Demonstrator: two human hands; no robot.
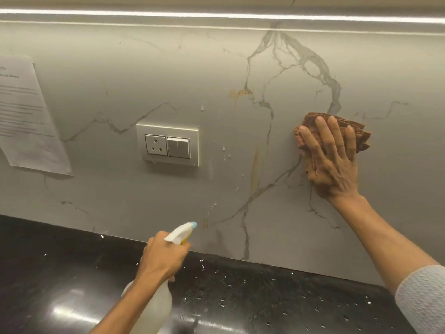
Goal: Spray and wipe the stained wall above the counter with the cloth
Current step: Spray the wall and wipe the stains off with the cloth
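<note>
Closest to us, at the bottom edge of the view, our left hand [166, 256] grips the neck of a translucent spray bottle [156, 307], fingers curled round it, its white head and blue nozzle tip aimed at the lower part of the wall. We see the wall [144, 68] filling most of the view: pale grey marble with dark veins, and above it a bright light strip [216, 14] along its top edge. Below it lies the glossy black counter [60, 261], which meets the wall's bottom edge and is speckled with droplets, mostly toward its right side. At the wall's left edge a printed sheet of paper [26, 112] is stuck on at a tilt. Near the wall's middle sits a socket and switch plate [168, 144]. On the wall's right side our right hand [333, 165] lies flat, fingers straight and spread, pressing a bunched brown cloth [358, 136] against the marble; the cloth shows above and on both sides of the fingers. A white textured sleeve [421, 300] covers that arm at the right edge of the view. Between plate and cloth we see an orange-brown stain [240, 92] on a vein and, below it, a long rusty streak [255, 165] running down. Small wet drips [225, 153] cling to the wall just right of the plate.
</note>
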